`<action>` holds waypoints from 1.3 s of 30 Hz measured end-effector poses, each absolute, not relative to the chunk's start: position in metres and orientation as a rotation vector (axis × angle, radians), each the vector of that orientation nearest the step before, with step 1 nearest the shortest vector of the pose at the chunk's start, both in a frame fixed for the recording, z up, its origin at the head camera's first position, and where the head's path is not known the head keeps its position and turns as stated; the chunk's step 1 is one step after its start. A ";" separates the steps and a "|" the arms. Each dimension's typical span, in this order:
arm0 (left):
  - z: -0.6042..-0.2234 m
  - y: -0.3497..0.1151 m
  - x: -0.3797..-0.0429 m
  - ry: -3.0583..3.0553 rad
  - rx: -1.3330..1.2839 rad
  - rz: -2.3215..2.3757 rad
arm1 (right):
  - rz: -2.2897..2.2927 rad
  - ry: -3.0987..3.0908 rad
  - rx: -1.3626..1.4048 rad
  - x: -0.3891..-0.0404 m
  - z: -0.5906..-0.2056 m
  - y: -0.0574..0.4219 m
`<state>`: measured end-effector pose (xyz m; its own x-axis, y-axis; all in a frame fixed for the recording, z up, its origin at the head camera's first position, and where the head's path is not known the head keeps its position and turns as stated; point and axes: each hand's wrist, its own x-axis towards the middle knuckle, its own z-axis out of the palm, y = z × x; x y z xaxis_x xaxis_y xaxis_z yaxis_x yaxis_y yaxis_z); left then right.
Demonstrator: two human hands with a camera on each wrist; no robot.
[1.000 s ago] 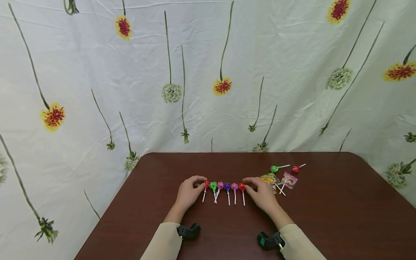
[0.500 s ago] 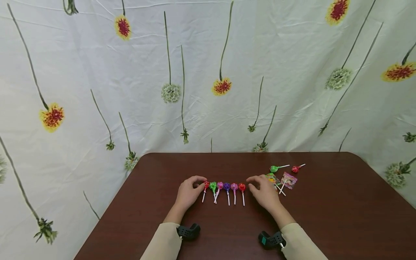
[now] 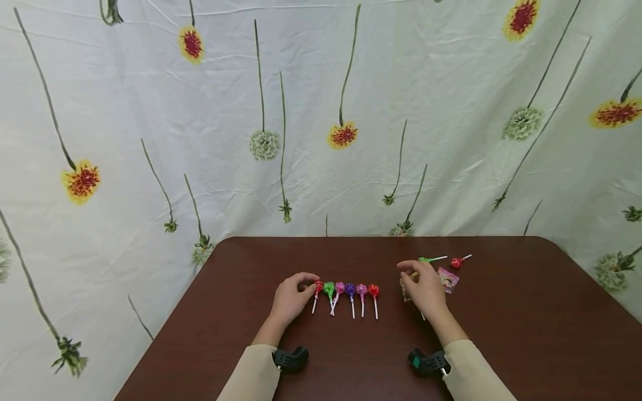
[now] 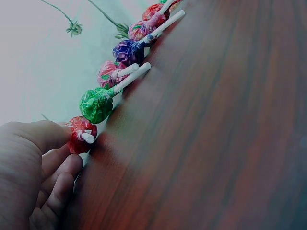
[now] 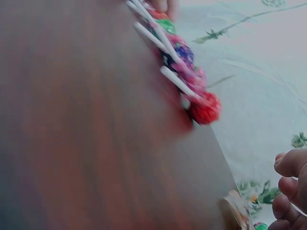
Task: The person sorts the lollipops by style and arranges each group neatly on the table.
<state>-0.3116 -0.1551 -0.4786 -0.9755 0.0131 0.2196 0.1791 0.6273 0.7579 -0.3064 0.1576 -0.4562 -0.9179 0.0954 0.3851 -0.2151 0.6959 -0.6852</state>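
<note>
Several lollipops lie side by side in a row on the table. At its left end my left hand (image 3: 292,296) pinches a red lollipop (image 4: 82,135) between thumb and fingers. Beside it come a green lollipop (image 4: 97,105), a pink lollipop (image 3: 339,287), a purple lollipop (image 3: 350,289), another pink one and, at the right end, a red lollipop (image 5: 206,108). My right hand (image 3: 426,291) hovers away from the row, fingers loosely bent and holding nothing visible. Near its fingertips lies a flat wrapped lollipop (image 5: 236,211), mostly hidden by the hand in the head view.
Beyond the right hand lie a pink flat wrapped lollipop (image 3: 448,280), a green lollipop (image 3: 432,259) partly covered by the hand, and a red lollipop (image 3: 456,262). A flowered cloth (image 3: 301,184) hangs behind the brown table (image 3: 281,253).
My right hand has let go of the red lollipop at the right end and moved right, over the flat wrapped lollipop. My left hand has stayed in place.
</note>
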 end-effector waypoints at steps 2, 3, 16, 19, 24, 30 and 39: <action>-0.478 -0.155 -0.311 -2.654 -0.163 -1.267 | 1.086 -2.495 0.088 -0.309 -0.455 0.162; -0.478 -0.155 -0.310 -2.653 -0.161 -1.272 | 1.084 -2.488 0.079 -0.310 -0.455 0.165; -0.478 -0.153 -0.312 -2.651 -0.171 -1.300 | 1.101 -2.554 -0.045 -0.320 -0.452 0.197; -0.479 -0.153 -0.312 -2.651 -0.169 -1.304 | 1.086 -2.585 -0.051 -0.323 -0.453 0.202; -0.479 -0.155 -0.312 -2.650 -0.157 -1.293 | 1.076 -2.631 -0.030 -0.330 -0.455 0.206; -0.478 -0.156 -0.311 -2.654 -0.147 -1.283 | 1.004 -2.693 0.026 -0.337 -0.450 0.208; -0.478 -0.155 -0.310 -2.650 -0.149 -1.292 | 0.898 -2.829 0.013 -0.344 -0.447 0.213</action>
<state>-0.3100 -0.1547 -0.4783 -0.9771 0.0074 0.2126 0.1721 0.6151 0.7694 -0.3441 0.2132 -0.4469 -0.9849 0.0439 0.1675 -0.0607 0.8184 -0.5714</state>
